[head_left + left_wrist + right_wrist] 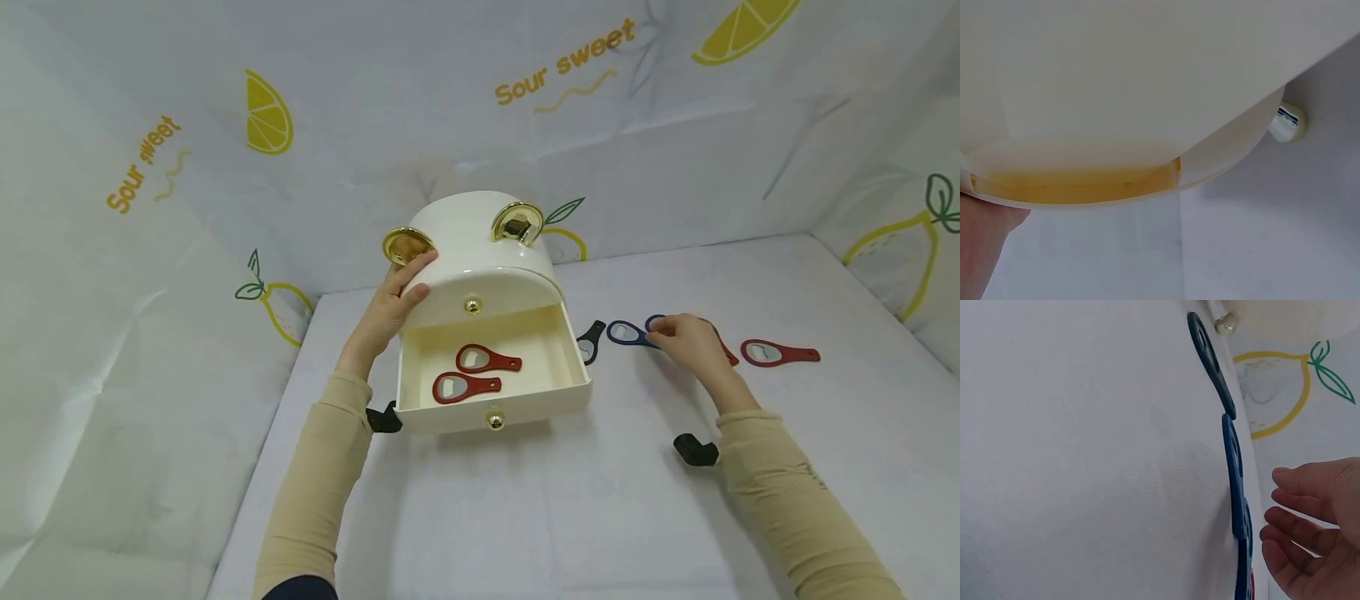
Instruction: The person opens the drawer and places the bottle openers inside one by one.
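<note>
Left hand resting on white box at nine o'clock, digits apart; right hand hovering at blue openers, three o'clock, grip loosely apart; pinching one alone should avoid dragging others.

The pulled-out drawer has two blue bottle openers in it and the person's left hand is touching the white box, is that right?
Not quite: the two bottle openers in the drawer are red, as the head view shows. The left hand does touch the white box.

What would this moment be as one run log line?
Left hand: rests on white box | Drawer: open, two red bottle openers inside | Right hand: close to blue bottle openers, no grip visible
</note>
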A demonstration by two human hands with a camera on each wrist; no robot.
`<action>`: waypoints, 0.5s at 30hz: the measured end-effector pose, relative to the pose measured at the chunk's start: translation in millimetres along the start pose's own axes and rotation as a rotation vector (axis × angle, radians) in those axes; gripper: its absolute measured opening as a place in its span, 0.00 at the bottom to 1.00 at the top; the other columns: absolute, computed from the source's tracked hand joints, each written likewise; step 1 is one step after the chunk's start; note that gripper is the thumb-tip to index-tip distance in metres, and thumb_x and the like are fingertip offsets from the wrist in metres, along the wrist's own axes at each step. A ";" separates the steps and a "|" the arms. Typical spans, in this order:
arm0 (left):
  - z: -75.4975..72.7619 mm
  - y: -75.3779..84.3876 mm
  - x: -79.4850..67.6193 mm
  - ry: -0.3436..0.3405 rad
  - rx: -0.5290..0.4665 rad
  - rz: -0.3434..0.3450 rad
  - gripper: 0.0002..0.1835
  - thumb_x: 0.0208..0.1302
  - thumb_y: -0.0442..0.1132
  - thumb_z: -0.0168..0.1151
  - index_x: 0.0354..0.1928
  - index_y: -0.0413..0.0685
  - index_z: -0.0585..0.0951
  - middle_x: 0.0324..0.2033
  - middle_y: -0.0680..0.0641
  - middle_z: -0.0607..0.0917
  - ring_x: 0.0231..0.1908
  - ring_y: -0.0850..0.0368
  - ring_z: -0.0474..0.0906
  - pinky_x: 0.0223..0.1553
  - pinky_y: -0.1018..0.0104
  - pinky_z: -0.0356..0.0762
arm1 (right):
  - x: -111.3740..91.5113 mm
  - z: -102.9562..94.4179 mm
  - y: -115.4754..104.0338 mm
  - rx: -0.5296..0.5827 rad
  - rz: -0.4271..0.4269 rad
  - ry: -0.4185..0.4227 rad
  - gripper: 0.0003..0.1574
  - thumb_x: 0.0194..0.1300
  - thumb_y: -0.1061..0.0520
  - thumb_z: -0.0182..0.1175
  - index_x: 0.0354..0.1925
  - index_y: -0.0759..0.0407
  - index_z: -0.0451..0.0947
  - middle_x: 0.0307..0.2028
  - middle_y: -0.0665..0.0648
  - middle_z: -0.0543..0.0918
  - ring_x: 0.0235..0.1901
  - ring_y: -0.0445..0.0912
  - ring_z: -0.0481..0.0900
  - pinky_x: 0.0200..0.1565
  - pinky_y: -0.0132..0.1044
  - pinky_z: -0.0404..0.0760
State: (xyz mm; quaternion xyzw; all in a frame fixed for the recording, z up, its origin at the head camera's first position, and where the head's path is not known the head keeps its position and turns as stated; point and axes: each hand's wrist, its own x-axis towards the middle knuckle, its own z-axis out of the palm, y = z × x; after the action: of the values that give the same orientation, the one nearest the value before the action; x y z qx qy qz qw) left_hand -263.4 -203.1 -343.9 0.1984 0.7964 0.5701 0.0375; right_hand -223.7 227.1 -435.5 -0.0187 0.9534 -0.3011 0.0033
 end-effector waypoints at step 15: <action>0.2 2.7 0.0 -0.003 -0.007 -0.006 0.39 0.52 0.66 0.55 0.67 0.64 0.65 0.69 0.55 0.49 0.65 0.54 0.53 0.59 0.56 0.61 | -1.1 14.5 16.1 -0.013 0.031 -0.038 0.22 0.59 0.60 0.59 0.48 0.75 0.75 0.41 0.73 0.80 0.42 0.62 0.76 0.45 0.54 0.74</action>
State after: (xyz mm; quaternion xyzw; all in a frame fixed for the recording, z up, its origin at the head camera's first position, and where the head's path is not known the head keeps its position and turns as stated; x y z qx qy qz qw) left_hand -262.6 -202.2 -341.5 0.1968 0.7949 0.5725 0.0412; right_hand -222.9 232.0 -456.7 -0.0095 0.9554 -0.2942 0.0260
